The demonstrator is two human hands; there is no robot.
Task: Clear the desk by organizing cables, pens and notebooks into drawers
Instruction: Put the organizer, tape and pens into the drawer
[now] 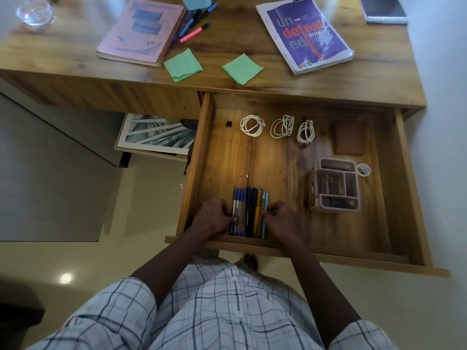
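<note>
Two forearms point(164, 263) down in the drawer point(197, 147), left hand point(213, 218) and right hand point(281, 219) fingers point(226, 208) tight on the pen row point(250, 205).

Pale checked shirt point(214, 322), dark blue grid lines, button placket point(237, 299), short sleeves point(118, 309).

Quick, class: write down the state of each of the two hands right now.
Left hand: fingers curled, pinching the pens at the row's left edge.
Right hand: fingers curled, pinching the pens at the right edge.
</note>
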